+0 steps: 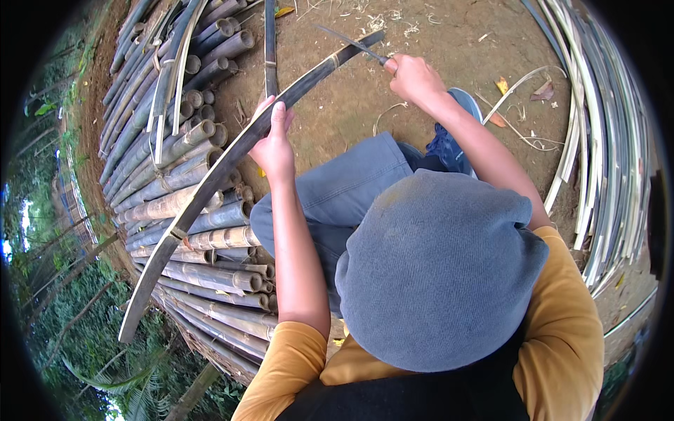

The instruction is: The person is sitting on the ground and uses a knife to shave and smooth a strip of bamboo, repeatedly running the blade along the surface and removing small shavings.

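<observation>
My left hand [275, 144] is closed around the middle of a long, dark split-bamboo strip [210, 179], thumb on top. The strip slants from the lower left up to the far end near my right hand [415, 81]. That hand grips the handle of a knife [366, 50]. The thin blade points left and crosses the strip close to its far end; whether it cuts into the bamboo cannot be made out. Behind my left hand, a second dark bamboo strip [270, 56] runs away toward the top edge.
A big stack of bamboo poles [210, 242] lies on the left, with split strips [168, 91] on top. Bundled long strips [597, 126] curve along the right. Shavings [372, 24] and leaves lie on the dirt ground [330, 98]. My bent leg [351, 175] is below the strip.
</observation>
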A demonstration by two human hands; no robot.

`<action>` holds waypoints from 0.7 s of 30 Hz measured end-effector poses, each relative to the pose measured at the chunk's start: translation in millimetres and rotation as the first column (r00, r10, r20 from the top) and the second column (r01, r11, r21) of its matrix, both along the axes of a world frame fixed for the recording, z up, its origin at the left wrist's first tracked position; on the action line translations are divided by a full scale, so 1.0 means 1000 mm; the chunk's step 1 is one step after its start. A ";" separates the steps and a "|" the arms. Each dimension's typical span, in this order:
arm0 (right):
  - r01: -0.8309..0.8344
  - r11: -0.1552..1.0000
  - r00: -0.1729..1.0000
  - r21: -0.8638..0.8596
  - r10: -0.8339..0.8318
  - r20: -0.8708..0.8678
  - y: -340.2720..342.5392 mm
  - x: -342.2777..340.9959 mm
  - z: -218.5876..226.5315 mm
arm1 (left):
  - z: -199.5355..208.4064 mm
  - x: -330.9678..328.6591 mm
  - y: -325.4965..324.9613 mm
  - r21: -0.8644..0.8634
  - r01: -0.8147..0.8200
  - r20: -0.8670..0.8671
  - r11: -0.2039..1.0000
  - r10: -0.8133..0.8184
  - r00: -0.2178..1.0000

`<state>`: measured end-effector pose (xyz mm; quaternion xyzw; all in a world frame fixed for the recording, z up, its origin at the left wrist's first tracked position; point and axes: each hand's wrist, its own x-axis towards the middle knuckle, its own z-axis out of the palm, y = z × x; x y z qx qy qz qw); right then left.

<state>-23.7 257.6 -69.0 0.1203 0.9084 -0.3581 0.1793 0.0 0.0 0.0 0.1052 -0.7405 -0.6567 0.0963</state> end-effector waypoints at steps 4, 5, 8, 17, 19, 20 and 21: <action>-0.106 0.994 0.994 -0.009 0.106 0.007 -0.014 0.022 0.032 | 0.006 -0.001 -0.005 -0.051 0.026 0.007 0.998 -0.026 1.000; -0.109 0.993 0.994 -0.033 0.109 0.007 -0.018 0.025 0.034 | 0.009 -0.001 -0.008 -0.063 0.038 0.014 0.997 -0.037 0.999; 0.012 0.999 1.000 -0.043 -0.012 0.008 -0.001 0.015 -0.004 | 0.007 0.005 -0.006 -0.055 0.040 0.011 0.998 -0.039 0.999; 0.106 0.993 0.994 -0.060 -0.107 -0.012 -0.001 0.006 -0.021 | -0.002 0.003 0.005 -0.013 -0.021 -0.013 1.000 0.021 1.000; 0.070 0.991 0.997 -0.116 -0.071 -0.004 -0.007 0.011 -0.008 | -0.004 0.003 0.002 -0.022 -0.008 -0.005 1.000 0.008 1.000; 0.052 0.987 0.998 -0.153 -0.057 -0.032 -0.012 0.017 -0.004 | -0.004 0.001 0.004 -0.016 -0.002 0.001 1.000 0.002 1.000; 0.028 0.981 0.997 -0.192 -0.040 -0.059 -0.017 0.024 -0.002 | -0.001 0.001 0.004 -0.013 -0.001 0.007 1.000 0.001 1.000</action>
